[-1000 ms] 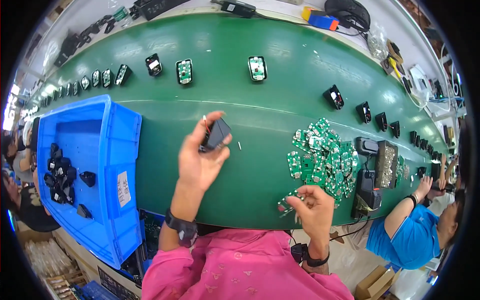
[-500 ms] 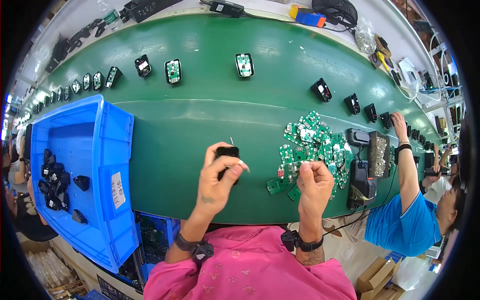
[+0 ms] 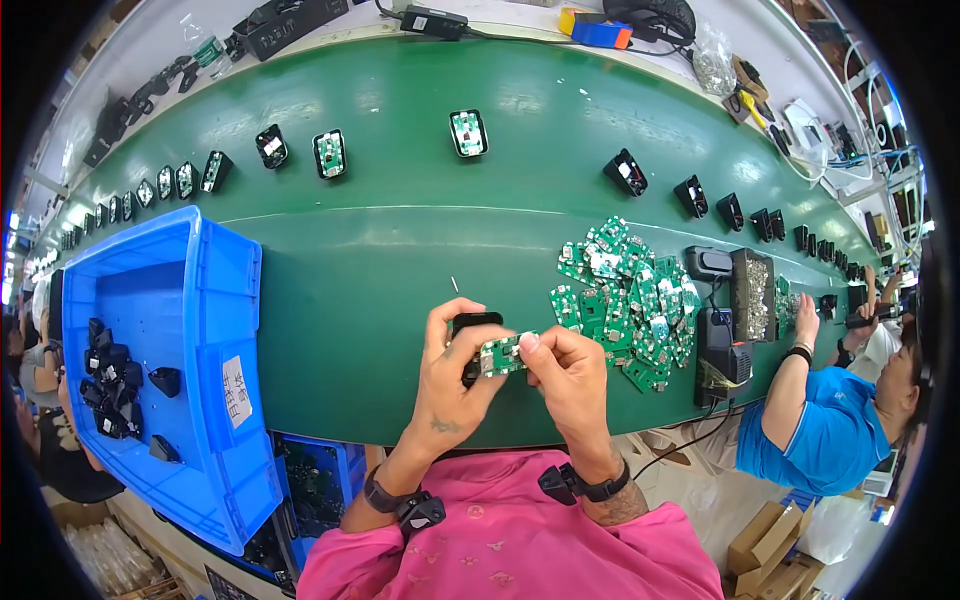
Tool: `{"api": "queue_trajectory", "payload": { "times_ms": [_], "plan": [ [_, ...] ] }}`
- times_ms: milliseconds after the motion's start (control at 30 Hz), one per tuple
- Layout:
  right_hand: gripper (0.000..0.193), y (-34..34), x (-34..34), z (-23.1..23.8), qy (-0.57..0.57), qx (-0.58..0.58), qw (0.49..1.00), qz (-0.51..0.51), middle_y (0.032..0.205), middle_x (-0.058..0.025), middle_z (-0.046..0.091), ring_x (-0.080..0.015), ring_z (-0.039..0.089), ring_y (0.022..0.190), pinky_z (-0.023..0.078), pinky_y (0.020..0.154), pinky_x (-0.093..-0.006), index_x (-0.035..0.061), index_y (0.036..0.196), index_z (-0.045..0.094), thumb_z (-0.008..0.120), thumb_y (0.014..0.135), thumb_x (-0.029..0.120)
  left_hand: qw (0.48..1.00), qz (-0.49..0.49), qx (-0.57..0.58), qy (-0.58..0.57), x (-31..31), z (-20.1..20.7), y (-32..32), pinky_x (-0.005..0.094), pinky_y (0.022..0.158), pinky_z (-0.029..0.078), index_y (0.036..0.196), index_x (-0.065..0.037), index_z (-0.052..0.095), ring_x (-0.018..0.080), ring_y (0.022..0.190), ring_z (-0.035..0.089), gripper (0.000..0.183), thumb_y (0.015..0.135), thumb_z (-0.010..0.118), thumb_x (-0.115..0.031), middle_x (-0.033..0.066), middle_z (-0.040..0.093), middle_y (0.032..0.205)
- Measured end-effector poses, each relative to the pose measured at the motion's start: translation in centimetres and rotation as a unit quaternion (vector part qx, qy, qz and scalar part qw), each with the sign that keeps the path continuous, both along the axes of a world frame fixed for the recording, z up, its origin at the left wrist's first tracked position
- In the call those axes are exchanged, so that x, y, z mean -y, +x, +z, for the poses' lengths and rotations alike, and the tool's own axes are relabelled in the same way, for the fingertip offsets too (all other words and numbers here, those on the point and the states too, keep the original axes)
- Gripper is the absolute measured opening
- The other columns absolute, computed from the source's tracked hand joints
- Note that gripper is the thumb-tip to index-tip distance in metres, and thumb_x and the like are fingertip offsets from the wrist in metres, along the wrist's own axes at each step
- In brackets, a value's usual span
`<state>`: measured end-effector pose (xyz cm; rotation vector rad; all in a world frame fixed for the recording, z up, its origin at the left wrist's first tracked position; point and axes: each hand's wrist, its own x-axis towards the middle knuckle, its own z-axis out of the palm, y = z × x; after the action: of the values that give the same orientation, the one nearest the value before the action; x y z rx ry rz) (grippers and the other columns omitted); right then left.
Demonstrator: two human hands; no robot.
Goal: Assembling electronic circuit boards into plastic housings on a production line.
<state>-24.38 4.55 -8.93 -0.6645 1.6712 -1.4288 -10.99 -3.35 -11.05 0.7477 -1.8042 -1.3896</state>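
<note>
A black plastic housing (image 3: pixel 477 321) is in my left hand (image 3: pixel 446 388), its fingers wrapped round it and partly hiding it. Pinched in my right hand (image 3: pixel 570 382) is a small green circuit board (image 3: pixel 503 354), which lies across in front of the housing near my left thumb. Whether board and housing touch I cannot tell. To the right of my hands spreads a heap of green circuit boards (image 3: pixel 640 300). A thin, light-coloured pin-like piece (image 3: pixel 455 285) lies on the green table just beyond my left hand.
A blue crate (image 3: pixel 225 300) with black housings (image 3: pixel 112 385) stands at the left. Housings with boards (image 3: pixel 468 133) line the far side of the green table (image 3: pixel 400 225). A tray of small parts (image 3: pixel 754 295) and a black device (image 3: pixel 722 350) stand right, near a co-worker in blue (image 3: pixel 815 425).
My right hand has moved left with a circuit board from the heap, up to the housing in my left hand. The co-worker's arm has drawn back from the row of housings.
</note>
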Motion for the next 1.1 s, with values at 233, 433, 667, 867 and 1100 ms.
{"api": "queue_trajectory", "payload": {
  "times_ms": [233, 433, 667, 867, 1100],
  "plan": [
    [0.033, -0.2, -0.2, -0.4, 0.032, -0.127, 0.991, 0.005, 0.055, 0.0049, 0.047, -0.0023, 0.038, 0.053, 0.028, 0.045, -0.0239, -0.0002, 0.071, 0.062, 0.071, 0.092, 0.024, 0.978, -0.048, -0.077, 0.187, -0.3, 0.1, 0.0, 0.0352, 0.104, 0.043, 0.15, -0.001, 0.029, 0.0228, 0.125, 0.048, 0.087, 0.075, 0.073, 0.005, 0.0149, 0.044, 0.139],
    [0.032, 0.3, 0.3, -0.3, 0.016, -0.232, 0.972, 0.009, 0.054, -0.002, 0.049, -0.0066, 0.042, 0.05, 0.032, 0.045, -0.0273, -0.0018, 0.071, 0.061, 0.072, 0.09, 0.022, 0.944, -0.131, -0.08, 0.294, 0.4, -0.1, 0.6, 0.0314, 0.089, 0.055, 0.146, -0.004, 0.032, 0.0218, 0.121, 0.053, 0.084, 0.075, 0.078, 0.003, 0.0127, 0.046, 0.136],
    [0.021, 0.5, 0.1, 0.1, 0.029, -0.315, 0.949, -0.001, 0.063, -0.007, 0.058, -0.0108, 0.051, 0.049, 0.039, 0.045, -0.0285, -0.0016, 0.079, 0.064, 0.073, 0.087, 0.015, 0.927, -0.123, -0.088, 0.342, 0.1, -0.5, 0.7, 0.0217, 0.061, 0.053, 0.141, -0.004, 0.036, 0.0144, 0.09, 0.065, 0.053, 0.092, 0.058, -0.003, 0.013, 0.048, 0.134],
    [0.009, 0.8, 0.1, 1.5, -0.047, -0.201, 0.978, 0.036, 0.082, -0.0056, 0.062, -0.0066, 0.055, 0.064, 0.041, 0.052, -0.0229, -0.0041, 0.094, 0.07, 0.068, 0.089, 0.003, 0.948, -0.082, -0.061, 0.3, -0.4, -0.3, 0.1, 0.0232, 0.063, 0.052, 0.137, -0.006, 0.043, 0.0065, 0.077, 0.061, 0.044, 0.094, 0.05, 0.002, 0.0069, 0.059, 0.111],
    [0.01, 0.6, 0.2, 0.6, -0.056, -0.184, 0.977, 0.094, 0.083, -0.0057, 0.063, -0.0075, 0.058, 0.066, 0.044, 0.054, -0.0218, -0.0041, 0.098, 0.071, 0.065, 0.09, 0.0, 0.975, -0.085, 0.018, 0.205, -0.6, -0.8, 0.1, 0.0197, 0.049, 0.038, 0.138, -0.008, 0.042, 0.0023, 0.064, 0.05, 0.047, 0.093, 0.051, 0.004, 0.0064, 0.057, 0.116]
  ]
}}
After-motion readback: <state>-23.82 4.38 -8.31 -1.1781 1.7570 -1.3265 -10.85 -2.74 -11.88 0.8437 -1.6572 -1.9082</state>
